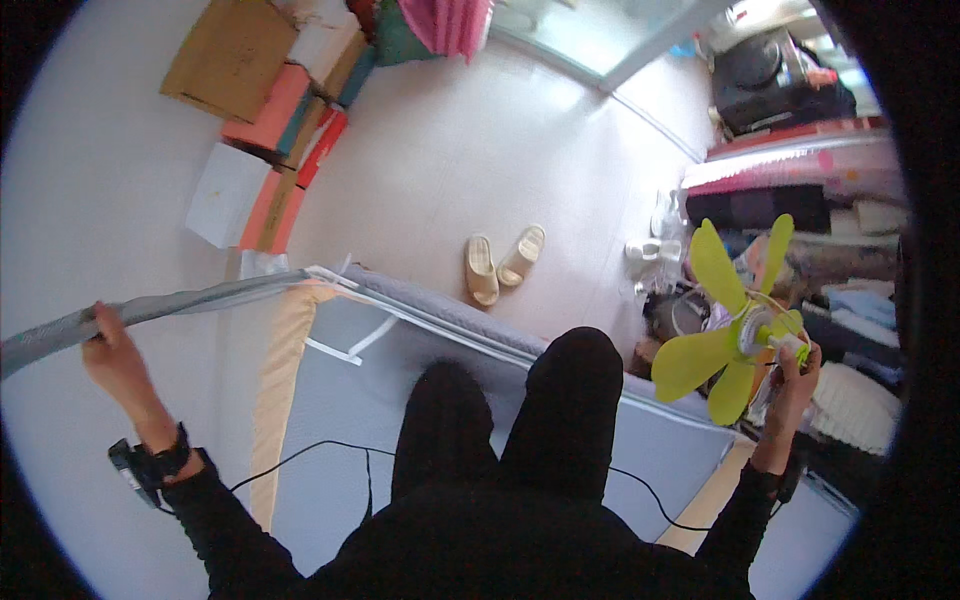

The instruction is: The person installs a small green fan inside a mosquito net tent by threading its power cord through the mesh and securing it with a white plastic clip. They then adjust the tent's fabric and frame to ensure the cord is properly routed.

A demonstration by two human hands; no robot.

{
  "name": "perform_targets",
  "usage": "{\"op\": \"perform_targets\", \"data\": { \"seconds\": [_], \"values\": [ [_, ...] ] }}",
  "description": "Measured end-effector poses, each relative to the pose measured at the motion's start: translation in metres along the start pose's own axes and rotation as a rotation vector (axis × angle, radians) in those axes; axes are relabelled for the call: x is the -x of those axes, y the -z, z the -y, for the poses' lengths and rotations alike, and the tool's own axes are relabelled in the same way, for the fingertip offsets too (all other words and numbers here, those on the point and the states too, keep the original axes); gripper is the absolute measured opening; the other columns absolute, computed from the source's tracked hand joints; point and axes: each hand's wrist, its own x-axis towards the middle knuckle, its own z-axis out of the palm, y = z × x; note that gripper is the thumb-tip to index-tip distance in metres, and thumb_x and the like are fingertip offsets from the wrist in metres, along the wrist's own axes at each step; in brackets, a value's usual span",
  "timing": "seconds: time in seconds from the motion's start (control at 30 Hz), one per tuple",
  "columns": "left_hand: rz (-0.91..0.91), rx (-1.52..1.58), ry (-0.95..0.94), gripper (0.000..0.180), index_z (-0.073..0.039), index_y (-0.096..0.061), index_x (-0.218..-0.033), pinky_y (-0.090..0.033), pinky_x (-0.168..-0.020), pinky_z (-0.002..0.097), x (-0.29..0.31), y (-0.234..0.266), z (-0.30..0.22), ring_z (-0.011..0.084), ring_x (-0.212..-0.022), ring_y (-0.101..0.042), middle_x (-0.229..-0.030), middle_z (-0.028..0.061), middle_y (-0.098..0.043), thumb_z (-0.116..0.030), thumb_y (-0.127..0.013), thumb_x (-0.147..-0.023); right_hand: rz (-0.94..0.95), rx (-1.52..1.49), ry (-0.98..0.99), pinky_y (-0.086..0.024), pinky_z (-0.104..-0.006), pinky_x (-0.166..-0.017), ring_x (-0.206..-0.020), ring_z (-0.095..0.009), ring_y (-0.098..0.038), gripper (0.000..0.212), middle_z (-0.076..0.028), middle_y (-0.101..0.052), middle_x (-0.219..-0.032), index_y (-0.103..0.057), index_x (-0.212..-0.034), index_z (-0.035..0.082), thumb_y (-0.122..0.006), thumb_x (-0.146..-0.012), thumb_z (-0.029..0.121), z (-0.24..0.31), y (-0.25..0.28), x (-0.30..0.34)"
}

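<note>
On the left my left hand [120,360] is closed around a long, gathered strip of grey netting [200,299], which stretches from the picture's left rim to the corner of the bed frame. My right hand [790,395], out to the right, grips a yellow-green fan [747,335] by its pale centre part behind the hub. Several broad blades spread from that hub, and the fan hangs in the air in front of shelved clothes. A thin cord runs near it, partly hidden by the hand. Dark wristbands sit on both my wrists.
My legs rest on a grey mattress [340,420] with a tan border. Beyond its edge, two beige slippers [481,270] lie on the pale floor. Stacked boxes [275,110] stand at the far left. Folded clothes [850,405] fill the right side, near white shoes [653,250].
</note>
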Motion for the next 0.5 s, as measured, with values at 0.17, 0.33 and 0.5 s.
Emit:
{"op": "perform_targets", "data": {
  "seconds": [0.17,0.33,0.5],
  "values": [
    [-0.062,0.139,-0.219,0.044,0.007,-0.06,-0.065,-0.036,-0.046,0.0398,0.01,0.005,-0.015,0.0267,-0.044,-0.047,-0.052,0.0191,-0.052,-0.027,-0.058,-0.092,0.118,-0.097,0.032,-0.038,-0.021,-0.054,-0.063,-0.006,-0.047,0.032,-0.001,-0.057,-0.088,-0.054,-0.113,0.006,-0.065,-0.084,0.011,0.088,-0.052,0.037],
    [0.043,0.169,-0.163,0.045,0.003,-0.055,-0.057,-0.041,-0.048,0.0467,0.004,0.007,-0.024,0.0407,-0.052,-0.056,-0.054,0.0217,-0.054,-0.029,-0.058,-0.09,0.228,-0.149,0.15,-0.036,-0.0198,-0.048,-0.057,-0.005,-0.047,0.03,-0.001,-0.056,-0.086,-0.053,-0.112,0.006,-0.063,-0.083,0.007,0.153,-0.084,0.059],
    [0.094,0.2,-0.068,0.036,-0.002,-0.06,-0.067,-0.043,-0.049,0.0458,0.006,-0.005,-0.014,0.04,-0.054,-0.057,-0.058,0.0196,-0.058,-0.031,-0.058,-0.088,0.211,-0.075,0.239,-0.037,-0.0206,-0.048,-0.055,-0.006,-0.047,0.028,0.0,-0.054,-0.08,-0.054,-0.11,0.006,-0.061,-0.083,0.006,0.19,-0.094,0.087]
  ]
}}
